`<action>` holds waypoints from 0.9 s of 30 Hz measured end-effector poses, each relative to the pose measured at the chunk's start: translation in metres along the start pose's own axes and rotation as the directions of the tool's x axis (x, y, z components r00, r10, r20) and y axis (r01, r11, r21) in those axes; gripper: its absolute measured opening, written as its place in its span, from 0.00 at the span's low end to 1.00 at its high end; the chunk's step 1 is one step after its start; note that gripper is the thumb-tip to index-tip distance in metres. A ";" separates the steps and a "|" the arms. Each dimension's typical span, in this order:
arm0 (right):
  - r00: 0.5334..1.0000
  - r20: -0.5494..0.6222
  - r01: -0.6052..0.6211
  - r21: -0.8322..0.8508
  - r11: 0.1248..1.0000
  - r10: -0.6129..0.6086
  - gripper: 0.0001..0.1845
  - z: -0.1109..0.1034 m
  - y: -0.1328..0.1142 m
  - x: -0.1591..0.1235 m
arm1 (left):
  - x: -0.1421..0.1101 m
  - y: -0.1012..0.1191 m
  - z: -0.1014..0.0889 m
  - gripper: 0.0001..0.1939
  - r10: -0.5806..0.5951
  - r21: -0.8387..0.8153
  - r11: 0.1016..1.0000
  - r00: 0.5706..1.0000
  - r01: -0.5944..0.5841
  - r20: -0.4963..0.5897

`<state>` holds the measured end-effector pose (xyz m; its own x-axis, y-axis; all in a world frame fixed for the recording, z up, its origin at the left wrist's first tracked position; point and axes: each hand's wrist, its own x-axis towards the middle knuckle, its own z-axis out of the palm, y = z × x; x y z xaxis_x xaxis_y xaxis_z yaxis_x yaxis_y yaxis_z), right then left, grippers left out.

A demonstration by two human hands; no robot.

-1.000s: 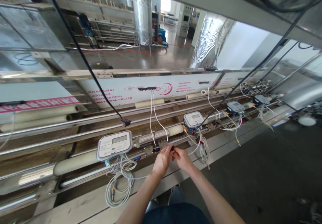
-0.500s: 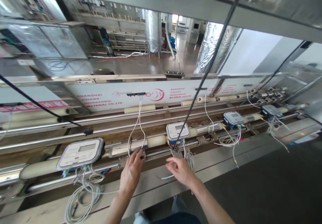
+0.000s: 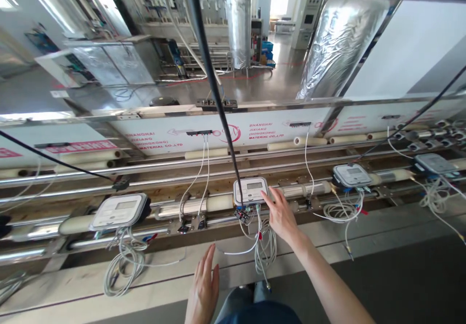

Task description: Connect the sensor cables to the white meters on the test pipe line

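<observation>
My right hand [image 3: 282, 214] is at the middle meter [image 3: 251, 191], a white box with a grey display. Its index fingertip lies over the lower right of the meter's face, seemingly touching it, with the other fingers loosely bent and nothing held. Below and to the left, my left hand [image 3: 204, 282] hovers over the metal ledge [image 3: 171, 280], fingers stretched out and empty. A loose white wire end [image 3: 236, 253] lies between the hands. Coiled grey cable [image 3: 265, 251] hangs under the middle meter. A thick black cable [image 3: 218, 95] comes down in front of it.
Another meter [image 3: 120, 211] with coiled cable [image 3: 125, 270] sits to the left on the pipe line. Two more meters, one a white-faced meter [image 3: 352, 175], stand to the right. Metal rails [image 3: 163, 180] run lengthwise behind them. Thin white wires [image 3: 207, 178] hang from black terminal strips [image 3: 199, 132].
My right hand has moved up and right onto the middle meter's face. The left hand has drawn down and away from the hanging white wires. The camera view has shifted.
</observation>
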<state>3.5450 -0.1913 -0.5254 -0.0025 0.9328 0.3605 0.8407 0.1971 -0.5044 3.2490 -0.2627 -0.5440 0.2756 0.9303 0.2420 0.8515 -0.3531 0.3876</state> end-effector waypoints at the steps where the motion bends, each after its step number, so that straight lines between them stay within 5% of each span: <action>1: 1.000 -0.019 -0.020 0.009 1.000 0.020 0.35 -0.001 0.001 -0.001 | 0.001 0.001 0.003 0.24 0.015 -0.004 1.000 1.000 -0.015 0.003; 9: 0.954 -0.228 -0.194 0.022 0.981 0.194 0.28 -0.031 0.042 -0.040 | 0.026 0.031 0.023 0.22 0.249 -0.123 0.963 0.967 -0.241 0.048; 18: 0.815 -0.447 -0.444 -0.073 0.893 0.369 0.26 -0.107 0.167 -0.095 | 0.048 0.085 0.074 0.23 0.363 -0.185 0.920 0.928 -0.344 0.080; 23: 0.824 -0.451 -0.435 -0.115 0.893 0.343 0.28 -0.141 0.258 -0.093 | 0.058 0.145 0.125 0.20 0.331 -0.136 0.936 0.943 -0.326 0.019; 27: 0.889 -0.364 -0.355 -0.165 0.920 0.278 0.34 -0.162 0.310 -0.084 | 0.070 0.211 0.167 0.15 0.240 -0.149 0.959 0.971 -0.240 -0.020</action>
<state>3.8934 -0.2574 -0.5843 0.4286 0.7744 0.4655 0.8636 -0.1997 -0.4629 3.5224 -0.2557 -0.5936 0.4631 0.8162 0.3453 0.6842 -0.5769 0.4461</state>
